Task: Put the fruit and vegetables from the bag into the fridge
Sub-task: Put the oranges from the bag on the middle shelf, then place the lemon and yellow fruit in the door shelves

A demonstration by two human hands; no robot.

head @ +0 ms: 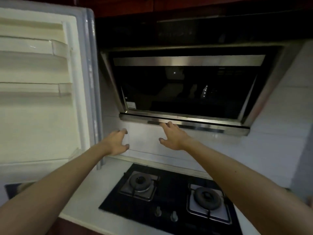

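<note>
The fridge door stands open at the left, its inner side with pale door shelves facing me; the shelves look bare. My left hand is stretched forward just right of the door's edge, fingers loosely curved and holding nothing. My right hand reaches out beside it, fingers spread, with its fingertips at the lower metal edge of the range hood. No bag, fruit or vegetables appear in view, and the fridge's inside is out of sight.
A dark range hood hangs over a black two-burner gas hob set in a white counter. White tiled wall lies behind and to the right. The scene is dim.
</note>
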